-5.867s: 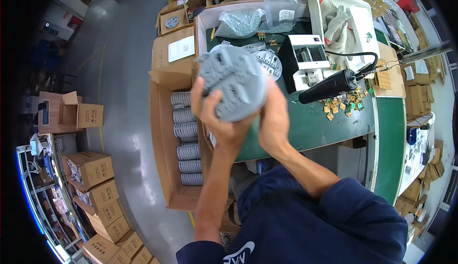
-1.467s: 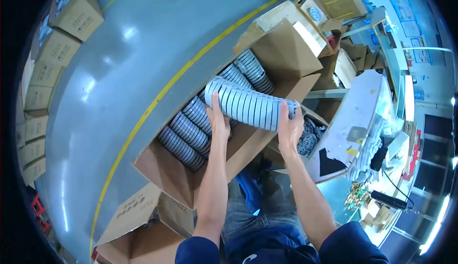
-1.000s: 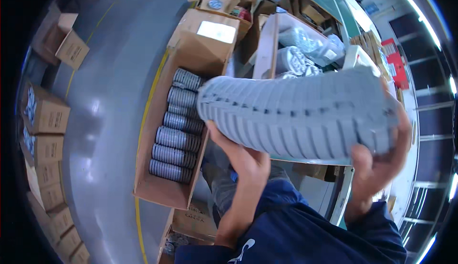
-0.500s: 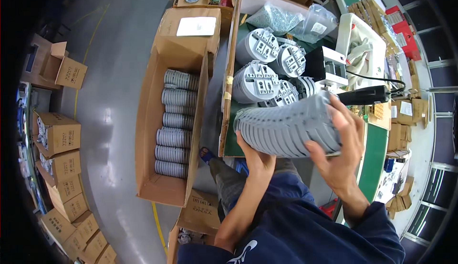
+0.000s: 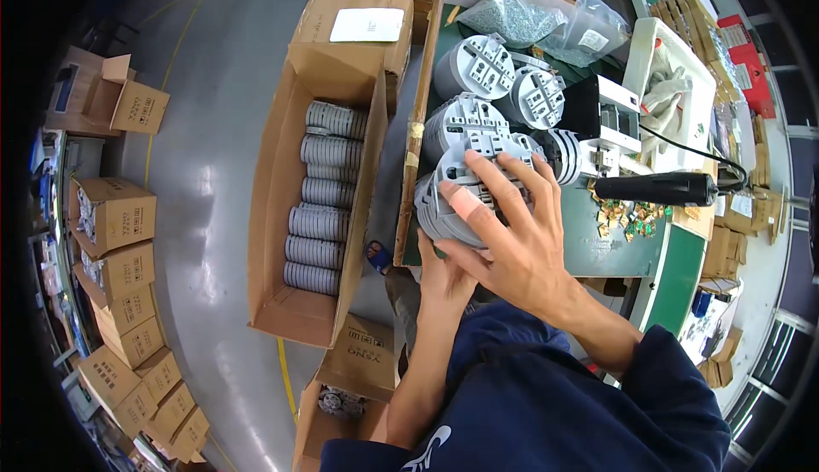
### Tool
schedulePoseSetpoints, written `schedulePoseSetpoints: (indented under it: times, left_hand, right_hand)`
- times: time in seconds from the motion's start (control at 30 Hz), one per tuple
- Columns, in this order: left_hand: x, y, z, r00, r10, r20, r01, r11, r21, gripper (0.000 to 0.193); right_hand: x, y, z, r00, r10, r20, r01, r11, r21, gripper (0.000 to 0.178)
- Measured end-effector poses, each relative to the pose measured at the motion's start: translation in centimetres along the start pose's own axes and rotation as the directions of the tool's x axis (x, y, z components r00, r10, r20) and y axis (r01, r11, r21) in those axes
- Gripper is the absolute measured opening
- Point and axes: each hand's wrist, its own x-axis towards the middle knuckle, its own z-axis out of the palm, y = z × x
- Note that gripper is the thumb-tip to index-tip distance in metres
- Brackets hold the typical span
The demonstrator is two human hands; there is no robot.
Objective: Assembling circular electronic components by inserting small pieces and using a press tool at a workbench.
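Stack of grey discs (image 5: 432, 205), patterned face up, sits between the two hands at the table's near left corner. The right hand (image 5: 516, 229) grips it, fingers spread across that face, thumb on the near side; the left hand (image 5: 445, 277) touches it lower down, its fingers partly hidden, so how far they are closed cannot be told. Just beyond the right hand's fingertips, more disc stacks (image 5: 479, 69) crowd the green table (image 5: 610, 257). Right of that hand are small orange and green parts (image 5: 631, 218) and a black cylindrical tool (image 5: 655, 189). Left of the left hand, an open cardboard box (image 5: 271, 254) holds disc rows (image 5: 317, 250). Farther past both hands lie plastic bags (image 5: 514, 18) and a white tray (image 5: 638, 49) with gloves (image 5: 668, 95).
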Motion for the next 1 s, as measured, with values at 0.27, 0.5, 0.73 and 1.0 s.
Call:
schedulePoseSetpoints:
  times: [0.27,0.5,0.73,1.0]
  left_hand:
    - [-0.6,1.4,0.8,0.857,-0.145,0.494,0.484,0.554,-0.677,0.079]
    - [0.1,1.8,3.6,0.957,-0.273,-0.103,0.238,0.934,-0.266,0.08]
    - [-0.5,3.5,1.5,0.881,-0.47,0.058,0.424,0.729,-0.537,0.086]
    - [-8.6,6.3,5.1,0.966,0.239,0.099,-0.226,0.595,0.771,0.086]
  right_hand:
    - [-1.2,2.9,-1.5,0.996,0.028,0.084,-0.062,0.901,0.429,0.052]
    - [-1.6,2.4,0.4,0.748,0.627,0.219,-0.37,0.12,0.921,0.063]
    - [-2.2,4.5,0.0,0.723,0.542,0.428,-0.432,-0.128,0.893,0.069]
    - [-2.9,4.1,-0.2,0.708,0.517,0.481,-0.449,-0.197,0.872,0.07]
